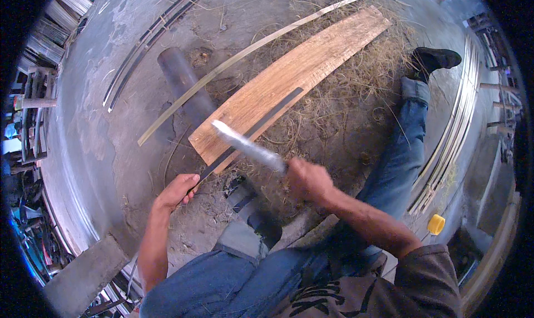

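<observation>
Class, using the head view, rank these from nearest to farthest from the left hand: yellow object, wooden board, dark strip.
1. Dark strip: held in the left hand.
2. Wooden board: just ahead, toward the right.
3. Yellow object: over at the far right.

No words or numbers readable, bold black print [318, 297] across the grey-brown shirt [384, 300], its lettering unclear

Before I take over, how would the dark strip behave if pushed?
The dark strip would probably flex, being long and thin. Its narrowness suggests it's light. Gripped by the left hand, it might pivot across the plank.
</observation>
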Motion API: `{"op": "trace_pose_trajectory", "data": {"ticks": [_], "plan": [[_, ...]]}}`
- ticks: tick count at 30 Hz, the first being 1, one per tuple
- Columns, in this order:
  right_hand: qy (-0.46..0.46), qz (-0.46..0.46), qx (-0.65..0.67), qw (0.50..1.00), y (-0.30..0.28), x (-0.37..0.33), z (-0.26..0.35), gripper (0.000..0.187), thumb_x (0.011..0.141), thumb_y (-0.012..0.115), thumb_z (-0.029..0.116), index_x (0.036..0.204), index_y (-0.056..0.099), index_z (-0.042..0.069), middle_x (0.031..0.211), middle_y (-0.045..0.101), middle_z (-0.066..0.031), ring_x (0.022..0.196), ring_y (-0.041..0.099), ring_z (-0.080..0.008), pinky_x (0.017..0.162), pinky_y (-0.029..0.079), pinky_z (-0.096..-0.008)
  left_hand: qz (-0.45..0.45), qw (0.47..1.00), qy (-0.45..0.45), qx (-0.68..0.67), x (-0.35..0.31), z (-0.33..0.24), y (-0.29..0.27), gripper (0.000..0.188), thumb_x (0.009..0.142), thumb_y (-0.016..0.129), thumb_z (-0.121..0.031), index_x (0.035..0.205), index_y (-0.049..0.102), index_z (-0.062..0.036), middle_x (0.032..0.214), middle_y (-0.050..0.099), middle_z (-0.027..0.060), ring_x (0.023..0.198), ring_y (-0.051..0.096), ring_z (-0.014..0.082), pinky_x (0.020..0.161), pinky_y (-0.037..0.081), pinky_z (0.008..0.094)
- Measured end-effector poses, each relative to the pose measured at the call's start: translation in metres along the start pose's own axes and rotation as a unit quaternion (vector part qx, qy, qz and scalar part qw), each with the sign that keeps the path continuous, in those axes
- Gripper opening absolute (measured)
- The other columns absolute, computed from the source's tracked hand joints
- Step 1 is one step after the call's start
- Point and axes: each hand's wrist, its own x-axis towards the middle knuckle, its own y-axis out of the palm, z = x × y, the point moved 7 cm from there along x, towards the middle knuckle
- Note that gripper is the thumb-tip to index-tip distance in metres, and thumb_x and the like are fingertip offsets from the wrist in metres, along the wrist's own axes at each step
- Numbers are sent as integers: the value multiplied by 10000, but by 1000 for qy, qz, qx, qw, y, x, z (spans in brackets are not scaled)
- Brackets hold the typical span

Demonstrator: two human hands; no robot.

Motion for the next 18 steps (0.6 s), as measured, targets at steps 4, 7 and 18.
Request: {"op": "trace_pose_trajectory", "data": {"ticks": [4, 7, 18], "plan": [[22, -85, 41, 995, -31, 12, -40, 257, 752, 555, 153, 893, 420, -15, 687, 580, -229, 655, 588, -422, 574, 458, -496, 0, 1000, -8, 2, 3, 8, -4, 386, 906, 451, -419, 686, 477, -103, 538, 441, -49, 390, 377, 17, 357, 314, 169], [30, -84, 40, 995, -42, 19, -57, 302, 740, 550, 145, 967, 438, -20, 674, 573, -236, 661, 575, -427, 583, 451, -494, 14, 1000, -1, -11, 4, 6, -2, 387, 903, 454, -423, 686, 476, -103, 539, 443, -49, 391, 376, 16, 358, 312, 166], [50, -105, 31, 993, -43, 33, -55, 364, 711, 569, 98, 1044, 468, -11, 789, 593, -263, 747, 590, -418, 643, 474, -461, 5, 1000, -8, -17, -3, 4, -2, 370, 906, 461, -408, 707, 482, -96, 547, 443, -49, 415, 380, 16, 359, 323, 167]]}}
